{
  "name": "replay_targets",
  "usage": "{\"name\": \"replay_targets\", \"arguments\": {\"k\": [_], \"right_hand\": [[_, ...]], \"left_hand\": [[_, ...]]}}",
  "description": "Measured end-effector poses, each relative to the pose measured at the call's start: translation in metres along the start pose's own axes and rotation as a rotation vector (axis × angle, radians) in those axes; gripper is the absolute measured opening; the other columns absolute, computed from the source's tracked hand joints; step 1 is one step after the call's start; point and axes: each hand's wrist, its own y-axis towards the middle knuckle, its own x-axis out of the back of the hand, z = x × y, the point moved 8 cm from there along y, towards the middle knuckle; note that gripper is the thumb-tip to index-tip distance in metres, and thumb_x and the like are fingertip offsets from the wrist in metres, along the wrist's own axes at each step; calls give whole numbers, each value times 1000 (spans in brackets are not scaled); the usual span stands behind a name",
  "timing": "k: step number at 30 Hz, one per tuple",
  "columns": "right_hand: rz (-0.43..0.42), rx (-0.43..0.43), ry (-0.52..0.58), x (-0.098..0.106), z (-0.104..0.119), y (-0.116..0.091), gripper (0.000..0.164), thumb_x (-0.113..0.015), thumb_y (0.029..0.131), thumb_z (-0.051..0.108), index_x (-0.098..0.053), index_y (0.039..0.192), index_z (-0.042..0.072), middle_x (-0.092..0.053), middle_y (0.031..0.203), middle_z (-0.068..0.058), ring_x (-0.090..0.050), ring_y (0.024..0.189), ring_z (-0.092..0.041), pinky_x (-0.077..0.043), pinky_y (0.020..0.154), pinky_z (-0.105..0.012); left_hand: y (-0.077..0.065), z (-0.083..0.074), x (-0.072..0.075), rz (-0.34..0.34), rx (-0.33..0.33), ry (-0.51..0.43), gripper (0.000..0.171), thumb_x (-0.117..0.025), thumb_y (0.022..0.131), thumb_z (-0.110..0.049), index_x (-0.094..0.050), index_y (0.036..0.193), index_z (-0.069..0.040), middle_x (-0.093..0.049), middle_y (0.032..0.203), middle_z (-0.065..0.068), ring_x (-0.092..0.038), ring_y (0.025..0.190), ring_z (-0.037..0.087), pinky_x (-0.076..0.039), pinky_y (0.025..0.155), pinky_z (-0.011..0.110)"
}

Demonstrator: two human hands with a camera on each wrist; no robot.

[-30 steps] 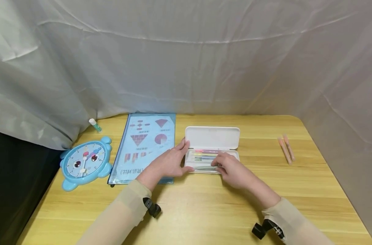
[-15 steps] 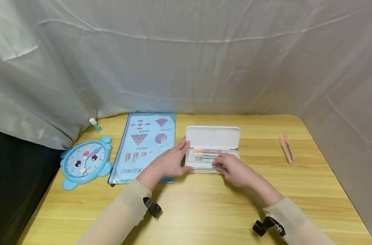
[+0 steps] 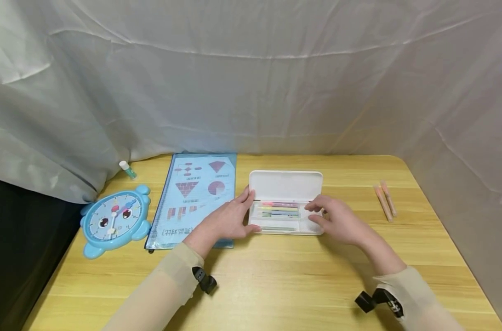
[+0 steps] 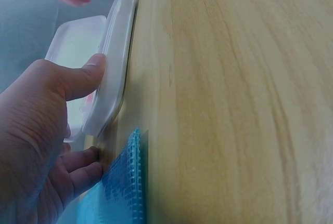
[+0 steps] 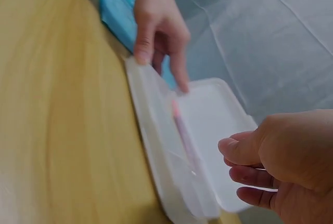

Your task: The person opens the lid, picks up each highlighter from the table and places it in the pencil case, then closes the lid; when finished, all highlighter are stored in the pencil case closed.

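A white pencil case (image 3: 286, 185) lies on the table with its lid raised at the back. Several colored pens (image 3: 280, 209) lie in its tray, and a pale green pen (image 3: 277, 228) rests along the front. My left hand (image 3: 230, 219) holds the case's left end, thumb (image 4: 88, 76) on the front rim and fingers around the end toward the lid. Over the right end of the tray hovers my right hand (image 3: 338, 220), fingers loosely bent with nothing between them. In the right wrist view a pink-tipped pen (image 5: 184, 135) shows inside the case.
Left of the case lies a blue mesh zip folder (image 3: 189, 200) with printed charts. Beyond it are a blue animal-shaped toy clock (image 3: 116, 216) and a glue stick (image 3: 128, 169). Two orange pens (image 3: 385, 202) lie at the right. A grey curtain (image 3: 251, 92) hangs behind the table.
My right hand has let go of the pale green pen, now lying along the front of the case, and has moved right. My left hand stays on the case.
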Motion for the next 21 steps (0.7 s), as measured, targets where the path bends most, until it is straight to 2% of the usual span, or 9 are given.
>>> {"name": "replay_targets", "arguments": {"k": [7,10,12,14,15,16,18,20,21], "right_hand": [[-91,-25,-30,30,-17,-12,17,-73,98,0,-75,115,0,-74,111,-11,-67,100,-27,-56,80,-45],[-121,-58,-55,43,-27,-18,18,-74,99,4,-75,117,0,-74,112,-13,-68,101,-27,-56,81,-49],[-150,-91,-70,53,-35,-23,19,-75,100,8,-75,117,2,-75,111,-14,-68,97,-29,-48,98,-57],[-192,-109,-75,62,-42,-28,20,-77,99,9,-75,117,2,-75,109,-16,-68,92,-32,-30,113,-66],[-210,-118,-73,67,-46,-30,20,-77,99,9,-75,117,1,-75,108,-17,-68,90,-34,-21,116,-69],[-224,-127,-75,71,-51,-33,21,-77,98,9,-75,117,0,-75,107,-18,-68,89,-34,-21,116,-68],[-249,-150,-82,78,-60,-38,21,-76,99,10,-75,117,-2,-74,107,-19,-67,90,-35,-29,117,-56],[-267,-169,-82,85,-69,-44,22,-75,100,9,-74,118,-4,-73,108,-20,-66,93,-32,-47,101,-35],[-278,-184,-89,89,-73,-48,22,-75,100,10,-74,118,-5,-73,108,-20,-65,94,-28,-50,88,-27]], "left_hand": [[-1,0,-1,2,-1,-2,111,-72,96,-60,-12,168,-1,-4,174,19,-37,151,36,-40,117,40],[-1,0,-1,6,4,-3,111,-72,96,-60,-11,168,-2,-4,175,19,-37,151,36,-40,117,41],[-1,1,-1,8,7,-1,111,-71,96,-61,-11,168,-2,-3,175,19,-37,151,35,-41,116,41],[-1,1,-1,8,7,-2,111,-71,96,-61,-11,168,-2,-3,175,18,-37,151,35,-41,116,41],[0,1,-1,7,5,-2,111,-71,96,-60,-11,168,-2,-3,175,18,-38,151,35,-41,116,40],[0,1,-1,6,5,-5,111,-72,96,-60,-11,168,-2,-3,175,18,-38,150,36,-41,116,41],[0,1,-1,8,4,-6,111,-72,96,-60,-11,168,-3,-3,175,18,-39,149,36,-41,116,41],[0,1,-1,8,3,-7,111,-72,96,-60,-11,169,-3,-2,175,18,-40,149,37,-41,116,41],[0,1,-1,8,2,-7,111,-72,96,-60,-11,169,-3,-2,175,18,-40,149,37,-41,116,41]]}}
